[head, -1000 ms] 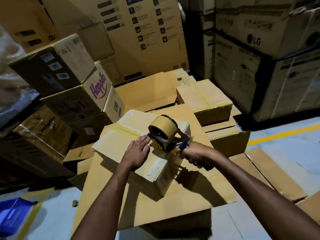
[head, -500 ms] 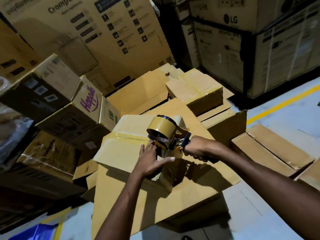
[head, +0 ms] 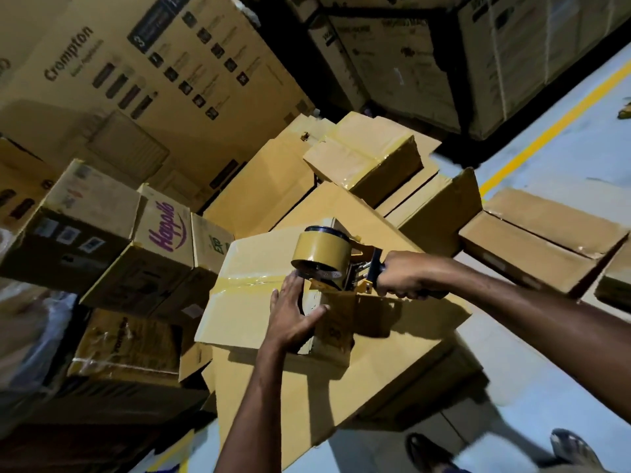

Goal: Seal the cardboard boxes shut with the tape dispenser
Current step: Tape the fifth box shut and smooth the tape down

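Left hand (head: 293, 319) slides down plain brown cardboard box (head: 246, 302) end, fingers flat; right hand (head: 403, 276) beside it grips yellow tape dispenser (head: 322, 250).

A pale grey floor (head: 546, 387) runs along the right, crossed by a yellow line (head: 553, 124), with a small scrap (head: 625, 110) lying beyond the line. At the bottom edge are two feet in sandals (head: 573, 447), blurred. A very large carton printed "Crompton" (head: 102, 80) leans behind the pile at upper left. Tall strapped cartons (head: 512, 63) stand at upper right. On the left, a carton with purple lettering (head: 165, 230) sits beside a labelled carton (head: 78, 220), above a film-wrapped carton (head: 126, 339).
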`<action>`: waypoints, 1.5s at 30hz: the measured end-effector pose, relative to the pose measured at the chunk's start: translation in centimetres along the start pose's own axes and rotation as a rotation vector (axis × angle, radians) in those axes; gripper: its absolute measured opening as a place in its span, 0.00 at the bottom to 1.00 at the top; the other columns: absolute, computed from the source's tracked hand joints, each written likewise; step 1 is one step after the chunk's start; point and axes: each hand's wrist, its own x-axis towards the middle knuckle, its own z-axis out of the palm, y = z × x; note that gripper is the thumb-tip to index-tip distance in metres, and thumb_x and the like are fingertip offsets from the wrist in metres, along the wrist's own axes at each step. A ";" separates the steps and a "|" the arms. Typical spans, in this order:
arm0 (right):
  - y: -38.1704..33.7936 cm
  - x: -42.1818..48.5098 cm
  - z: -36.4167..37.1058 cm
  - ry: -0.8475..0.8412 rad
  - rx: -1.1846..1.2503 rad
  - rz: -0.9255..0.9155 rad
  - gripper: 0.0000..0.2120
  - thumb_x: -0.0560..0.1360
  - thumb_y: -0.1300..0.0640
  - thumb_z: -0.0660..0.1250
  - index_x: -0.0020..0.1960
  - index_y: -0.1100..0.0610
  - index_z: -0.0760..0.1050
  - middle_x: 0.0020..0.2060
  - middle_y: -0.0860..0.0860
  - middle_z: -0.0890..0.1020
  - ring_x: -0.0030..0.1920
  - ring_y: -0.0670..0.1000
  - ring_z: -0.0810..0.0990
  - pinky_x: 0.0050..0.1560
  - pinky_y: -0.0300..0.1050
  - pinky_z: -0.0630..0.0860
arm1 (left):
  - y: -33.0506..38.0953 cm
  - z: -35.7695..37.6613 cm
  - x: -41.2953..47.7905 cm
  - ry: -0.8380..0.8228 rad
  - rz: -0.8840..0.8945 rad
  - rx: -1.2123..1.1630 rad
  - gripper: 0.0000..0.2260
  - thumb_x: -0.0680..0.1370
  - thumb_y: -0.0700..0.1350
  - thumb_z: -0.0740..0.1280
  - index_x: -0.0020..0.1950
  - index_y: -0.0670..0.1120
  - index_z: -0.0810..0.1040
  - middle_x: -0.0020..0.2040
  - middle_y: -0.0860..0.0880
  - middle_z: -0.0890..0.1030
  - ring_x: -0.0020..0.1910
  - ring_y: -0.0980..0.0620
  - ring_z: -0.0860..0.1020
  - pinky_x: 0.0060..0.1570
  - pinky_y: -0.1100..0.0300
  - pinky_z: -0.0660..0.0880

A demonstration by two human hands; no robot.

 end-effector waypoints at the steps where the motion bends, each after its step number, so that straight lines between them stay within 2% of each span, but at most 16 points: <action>1: 0.7 -0.2 -0.1 0.008 0.006 0.003 0.11 0.75 0.55 0.70 0.51 0.63 0.81 0.31 0.52 0.77 0.26 0.50 0.72 0.28 0.41 0.69 | -0.1 0.1 0.1 -0.004 -0.005 -0.012 0.45 0.70 0.72 0.62 0.83 0.58 0.53 0.80 0.62 0.50 0.79 0.61 0.46 0.81 0.47 0.39; 4: 2.1 -0.6 0.0 0.018 0.018 -0.005 0.08 0.76 0.56 0.68 0.47 0.61 0.80 0.28 0.50 0.76 0.23 0.49 0.71 0.26 0.40 0.69 | -0.7 -0.2 0.1 -0.016 -0.007 -0.041 0.45 0.70 0.72 0.65 0.82 0.62 0.51 0.80 0.64 0.49 0.80 0.61 0.47 0.81 0.45 0.39; 7: 2.6 -1.1 0.6 0.009 0.055 -0.019 0.09 0.78 0.56 0.67 0.49 0.61 0.80 0.28 0.51 0.76 0.24 0.48 0.71 0.27 0.40 0.69 | -0.8 -0.9 0.0 -0.052 -0.001 -0.070 0.44 0.68 0.72 0.66 0.79 0.64 0.52 0.79 0.63 0.48 0.79 0.61 0.47 0.81 0.42 0.41; 11: 2.0 -1.4 1.9 -0.010 0.006 -0.041 0.08 0.77 0.57 0.65 0.49 0.62 0.80 0.32 0.54 0.78 0.27 0.51 0.74 0.27 0.41 0.69 | -0.8 -1.9 -0.7 -0.069 0.013 -0.112 0.46 0.66 0.70 0.67 0.81 0.60 0.57 0.81 0.59 0.53 0.77 0.60 0.49 0.80 0.37 0.46; 15: 1.8 -1.2 2.4 -0.006 -0.064 -0.032 0.13 0.73 0.62 0.63 0.54 0.65 0.80 0.34 0.57 0.80 0.27 0.52 0.75 0.25 0.40 0.69 | -0.8 -2.2 -0.7 -0.074 -0.035 -0.092 0.51 0.63 0.71 0.66 0.83 0.52 0.58 0.76 0.62 0.50 0.74 0.62 0.46 0.81 0.40 0.44; 18: 1.3 -1.2 2.5 -0.030 -0.091 -0.046 0.12 0.74 0.63 0.62 0.56 0.65 0.79 0.37 0.60 0.82 0.29 0.53 0.77 0.25 0.41 0.71 | -0.8 -2.4 -0.9 -0.088 -0.026 -0.088 0.53 0.62 0.71 0.65 0.82 0.51 0.57 0.75 0.63 0.48 0.74 0.61 0.44 0.80 0.44 0.43; 22: 1.4 -0.4 3.6 -0.023 -0.048 -0.038 0.11 0.72 0.63 0.62 0.51 0.63 0.79 0.32 0.57 0.80 0.24 0.51 0.74 0.25 0.40 0.69 | -1.8 -2.0 -0.6 -0.070 -0.020 -0.104 0.52 0.63 0.71 0.67 0.83 0.51 0.58 0.79 0.59 0.52 0.75 0.62 0.45 0.80 0.43 0.43; 24: 1.3 0.0 4.1 -0.017 -0.046 -0.035 0.07 0.72 0.62 0.62 0.45 0.61 0.78 0.28 0.54 0.78 0.21 0.50 0.72 0.25 0.39 0.68 | -2.2 -1.8 -0.6 -0.061 -0.046 -0.112 0.53 0.64 0.71 0.68 0.84 0.51 0.57 0.83 0.53 0.55 0.76 0.59 0.45 0.80 0.41 0.44; 26: 1.3 0.3 4.6 -0.007 -0.028 -0.022 0.05 0.74 0.62 0.62 0.41 0.59 0.76 0.27 0.52 0.76 0.22 0.50 0.73 0.26 0.39 0.69 | -2.2 -1.6 -0.6 -0.050 -0.032 -0.110 0.52 0.64 0.70 0.68 0.84 0.51 0.57 0.83 0.53 0.56 0.76 0.59 0.46 0.80 0.43 0.43; 29: 2.0 1.2 5.6 -0.013 0.051 -0.011 0.06 0.74 0.58 0.64 0.47 0.59 0.78 0.32 0.53 0.78 0.27 0.51 0.75 0.28 0.40 0.71 | -2.3 -1.3 -0.4 -0.037 0.024 -0.114 0.49 0.65 0.68 0.67 0.83 0.53 0.57 0.79 0.67 0.50 0.76 0.63 0.46 0.79 0.49 0.40; 30: 2.3 1.6 6.1 -0.015 0.087 -0.010 0.07 0.74 0.57 0.65 0.48 0.58 0.79 0.33 0.53 0.79 0.28 0.51 0.75 0.28 0.40 0.71 | -2.5 -1.3 -0.2 -0.033 0.035 -0.109 0.48 0.66 0.67 0.67 0.83 0.54 0.57 0.78 0.69 0.49 0.78 0.63 0.47 0.80 0.50 0.39; 34: 3.2 2.8 8.5 -0.070 0.337 0.006 0.06 0.72 0.54 0.67 0.43 0.56 0.78 0.31 0.51 0.81 0.27 0.51 0.77 0.31 0.42 0.74 | -3.7 -0.8 0.7 0.010 0.039 -0.069 0.45 0.67 0.63 0.67 0.83 0.55 0.59 0.83 0.59 0.55 0.82 0.58 0.52 0.81 0.44 0.43; 35: 3.3 2.8 9.1 -0.148 0.458 0.039 0.06 0.72 0.56 0.69 0.38 0.56 0.77 0.28 0.51 0.79 0.25 0.50 0.75 0.30 0.41 0.72 | -3.7 -0.8 0.8 0.019 0.029 -0.069 0.45 0.67 0.63 0.67 0.83 0.55 0.59 0.83 0.59 0.55 0.82 0.58 0.52 0.81 0.44 0.43; 37: 3.7 3.1 10.1 -0.306 0.669 0.131 0.14 0.72 0.60 0.72 0.30 0.55 0.73 0.23 0.49 0.73 0.19 0.48 0.69 0.24 0.37 0.67 | -3.5 -0.8 0.8 0.036 0.015 -0.073 0.45 0.67 0.63 0.67 0.83 0.55 0.60 0.83 0.59 0.55 0.82 0.58 0.53 0.81 0.46 0.43; 40: 4.7 3.7 11.3 -0.334 0.770 0.184 0.18 0.78 0.59 0.64 0.30 0.52 0.67 0.24 0.46 0.67 0.20 0.46 0.62 0.25 0.40 0.61 | -3.8 -1.0 0.9 0.036 0.010 -0.074 0.44 0.67 0.64 0.67 0.82 0.59 0.58 0.83 0.61 0.54 0.82 0.59 0.52 0.81 0.46 0.43; 45: 6.4 4.4 10.6 -0.343 0.949 0.195 0.18 0.76 0.60 0.63 0.29 0.50 0.67 0.25 0.45 0.65 0.21 0.45 0.60 0.23 0.40 0.60 | -4.4 -1.3 1.0 -0.019 0.035 -0.045 0.46 0.68 0.63 0.67 0.84 0.57 0.55 0.83 0.62 0.51 0.82 0.60 0.49 0.80 0.47 0.40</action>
